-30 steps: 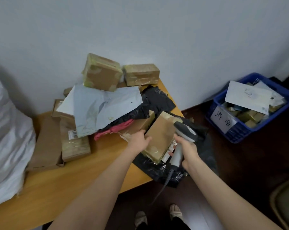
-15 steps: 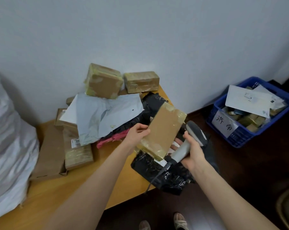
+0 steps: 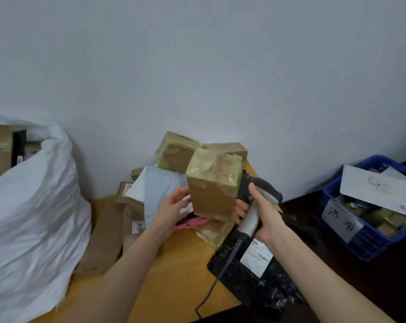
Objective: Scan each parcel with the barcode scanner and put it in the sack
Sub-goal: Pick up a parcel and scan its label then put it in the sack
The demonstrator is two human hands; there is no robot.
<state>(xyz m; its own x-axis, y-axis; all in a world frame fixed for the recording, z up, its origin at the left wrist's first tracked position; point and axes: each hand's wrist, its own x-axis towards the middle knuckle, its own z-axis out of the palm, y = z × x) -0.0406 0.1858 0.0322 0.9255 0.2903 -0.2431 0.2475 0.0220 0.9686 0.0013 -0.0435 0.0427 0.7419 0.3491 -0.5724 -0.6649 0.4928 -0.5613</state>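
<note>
Parcel sorting at a yellow wooden table (image 3: 174,264): tape-wrapped brown cardboard parcel (image 3: 212,185), a second ago lying tilted on the heap of packets, now lifted clear and stood upright in mid-air above it. Turned as well, broad plain face toward the camera, no label to be seen on that side.

Held from the left by the left hand (image 3: 174,206), thumb up by the near edge and fingers curled against the lower left side. White slip showing between palm and carton, not clear whether a label or part of the heap. Steadied from the right by the right hand (image 3: 265,213), wrapped tight round the pale handle of the grey-and-black corded barcode scanner (image 3: 266,188), fingertips touching the carton's lower right corner. Scanner head just beside the parcel's right face, front end hidden behind the carton.

Judged from this: pick-up done, hunt for the barcode under way, scan probably not yet made.

White woven sack (image 3: 34,206) now far more in view at the left, mouth open, cartons already inside, against the table's left end and well apart from the raised parcel. Many packets left on the table, among them a black plastic mailer (image 3: 255,276) under the right wrist. Blue plastic crate (image 3: 360,241) of packets on the floor to the right.
</note>
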